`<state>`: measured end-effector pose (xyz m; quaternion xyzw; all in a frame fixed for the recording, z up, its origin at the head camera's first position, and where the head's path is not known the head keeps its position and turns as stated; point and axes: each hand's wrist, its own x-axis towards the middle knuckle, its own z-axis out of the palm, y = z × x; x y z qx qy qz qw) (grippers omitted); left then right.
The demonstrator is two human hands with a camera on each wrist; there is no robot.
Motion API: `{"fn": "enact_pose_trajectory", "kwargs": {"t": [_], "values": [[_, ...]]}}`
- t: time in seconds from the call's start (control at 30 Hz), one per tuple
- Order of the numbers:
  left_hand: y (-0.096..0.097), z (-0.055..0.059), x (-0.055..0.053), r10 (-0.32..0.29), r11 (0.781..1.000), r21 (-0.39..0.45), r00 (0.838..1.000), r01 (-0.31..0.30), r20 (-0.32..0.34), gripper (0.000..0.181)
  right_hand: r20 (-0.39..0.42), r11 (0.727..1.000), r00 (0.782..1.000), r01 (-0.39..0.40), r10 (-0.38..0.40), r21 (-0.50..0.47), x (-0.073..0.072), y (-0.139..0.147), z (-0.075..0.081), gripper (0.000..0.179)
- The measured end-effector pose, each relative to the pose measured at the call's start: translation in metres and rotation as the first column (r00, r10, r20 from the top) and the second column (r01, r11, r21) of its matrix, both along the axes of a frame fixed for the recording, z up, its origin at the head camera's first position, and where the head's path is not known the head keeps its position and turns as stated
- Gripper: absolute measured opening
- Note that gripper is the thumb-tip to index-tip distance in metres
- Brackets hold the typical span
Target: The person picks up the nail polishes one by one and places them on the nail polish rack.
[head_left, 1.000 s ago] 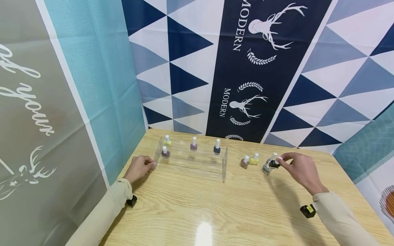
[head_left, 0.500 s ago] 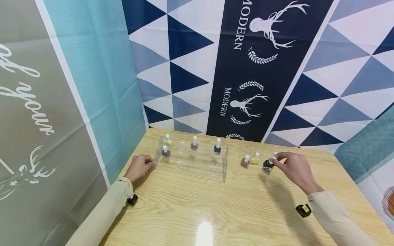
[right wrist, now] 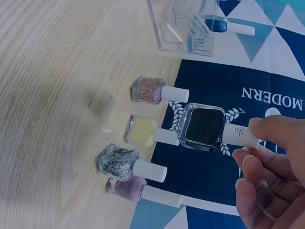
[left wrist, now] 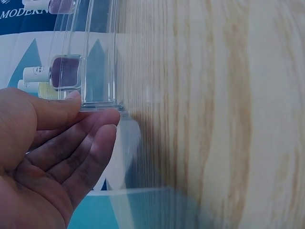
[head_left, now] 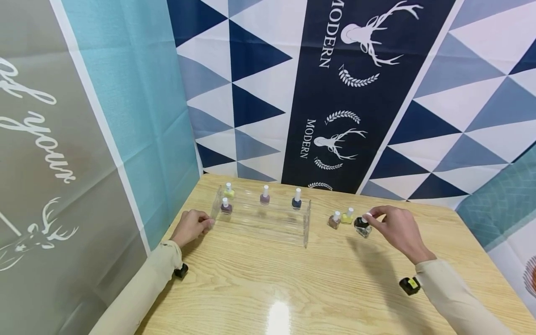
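Observation:
My right hand point(head_left: 399, 231) pinches the white cap of a black nail polish bottle point(right wrist: 205, 125), held up above the table. In the right wrist view, a pink glitter bottle point(right wrist: 147, 90), a yellow bottle point(right wrist: 142, 131), a silver glitter bottle point(right wrist: 117, 162) and a mauve bottle point(right wrist: 129, 189) stand behind it. My left hand point(head_left: 191, 231) holds the left end of a clear tiered rack point(left wrist: 100, 67) between thumb and fingers. On the rack are a dark purple bottle point(left wrist: 66, 72), a yellow bottle point(head_left: 228, 192), a mauve bottle point(head_left: 264, 198) and a navy bottle point(head_left: 296, 203).
The light wood table point(head_left: 268, 279) meets a patterned cloth backdrop point(head_left: 259, 93) behind the rack. A grey and teal cloth point(head_left: 138, 116) hangs along the left side. The loose bottles stand close together to the right of the rack.
My right hand has moved left with the black nail polish bottle, which now overlaps the silver glitter bottle in the head view. The left hand stays at the rack's end.

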<state>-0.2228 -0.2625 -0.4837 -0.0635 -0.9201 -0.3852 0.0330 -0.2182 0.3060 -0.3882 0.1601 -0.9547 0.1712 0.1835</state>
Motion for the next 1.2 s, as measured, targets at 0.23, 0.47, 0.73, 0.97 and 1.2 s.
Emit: {"fn": "enact_pose_trajectory", "kwargs": {"t": [0.23,0.47,0.73,0.97,1.2], "values": [[0.001,0.002,-0.002,0.003,1.0,-0.004,1.0,-0.003,0.005,0.023,0.013,1.0,1.0,-0.019,0.02,-0.007,0.0,-0.006,0.002,0.019],[0.002,0.004,-0.003,0.006,1.0,-0.013,1.0,-0.006,0.015,0.021,0.025,0.999,0.999,-0.04,0.041,-0.016,0.0,-0.014,0.003,0.017],[0.001,0.004,-0.002,-0.003,1.0,0.002,1.0,0.003,0.022,0.02,0.019,0.998,0.998,-0.051,0.052,-0.021,0.001,-0.023,0.002,0.011],[0.002,0.005,-0.001,0.005,1.0,0.005,1.0,-0.005,0.024,0.019,0.019,0.998,0.998,-0.054,0.055,-0.029,0.0,-0.03,0.001,0.012],[0.001,0.004,0.0,0.005,1.0,0.008,1.0,-0.005,0.024,0.019,0.017,0.998,0.998,-0.063,0.063,-0.029,-0.001,-0.036,-0.001,0.013]]}}
